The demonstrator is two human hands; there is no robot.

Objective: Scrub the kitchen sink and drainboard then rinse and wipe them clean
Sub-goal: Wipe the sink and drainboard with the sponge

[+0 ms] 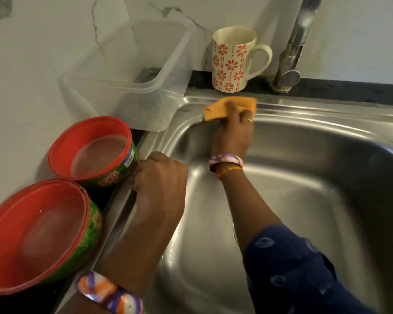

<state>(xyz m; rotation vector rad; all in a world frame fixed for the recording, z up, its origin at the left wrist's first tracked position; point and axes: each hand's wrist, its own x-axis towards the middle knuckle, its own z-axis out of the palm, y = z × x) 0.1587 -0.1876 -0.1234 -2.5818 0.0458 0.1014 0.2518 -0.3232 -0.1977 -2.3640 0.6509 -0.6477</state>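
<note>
The steel sink (pixel 293 200) fills the frame's right. At its eleven-o'clock rim corner the right hand (pixel 233 132) presses an orange cloth (pixel 229 107), fingers seemingly curled on it. The left hand (pixel 159 177) grips the nine-o'clock rim.

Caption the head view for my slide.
Right hand wipes steel sink rim with orange cloth; left hand braces.
</note>
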